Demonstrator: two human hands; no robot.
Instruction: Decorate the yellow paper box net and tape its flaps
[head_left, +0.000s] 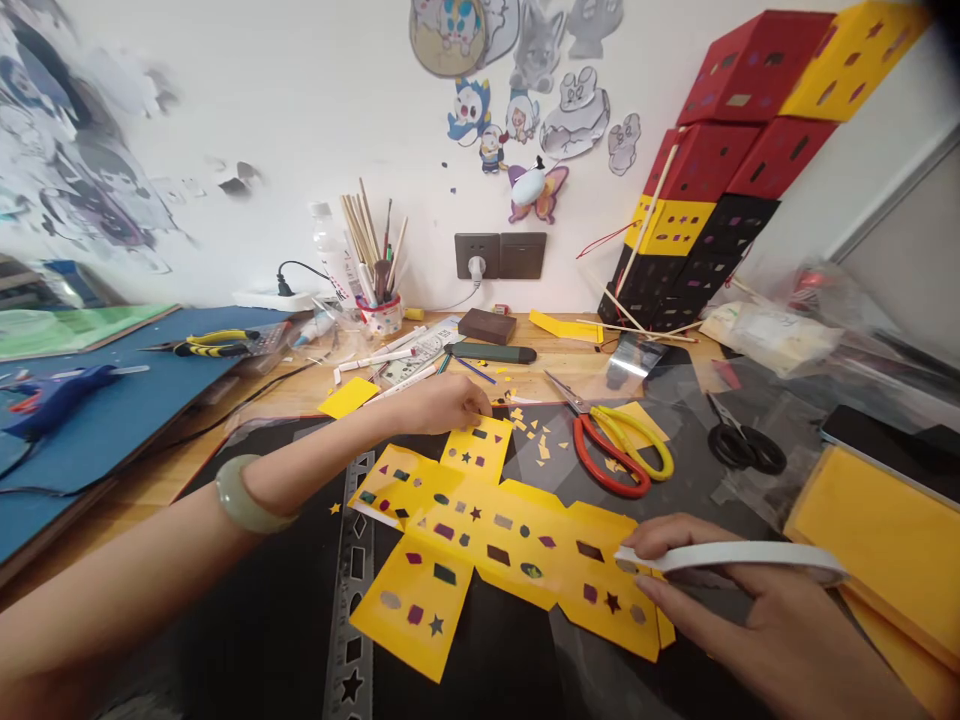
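Observation:
A flat yellow paper box net (517, 530), with small punched shapes backed by coloured film, lies unfolded on the black mat. My left hand (442, 403), with a pale green bangle on the wrist, has its fingertips pinched together at the top flap's far edge; what is between them is too small to make out. Between thumb and fingers, my right hand (720, 590) holds a narrow roll of white tape (750, 556) edge-on over the net's right end. A clear stencil ruler (357, 560) lies partly under the net's left side.
Red-and-yellow-handled scissors (611, 440) and black scissors (742, 440) lie beyond the net, near yellow scraps (538, 435). Yellow sheets (877, 540) and a phone (892, 450) are at right. Stacked paper boxes (720, 170) stand behind. Pliers (214, 343) rest on a blue board.

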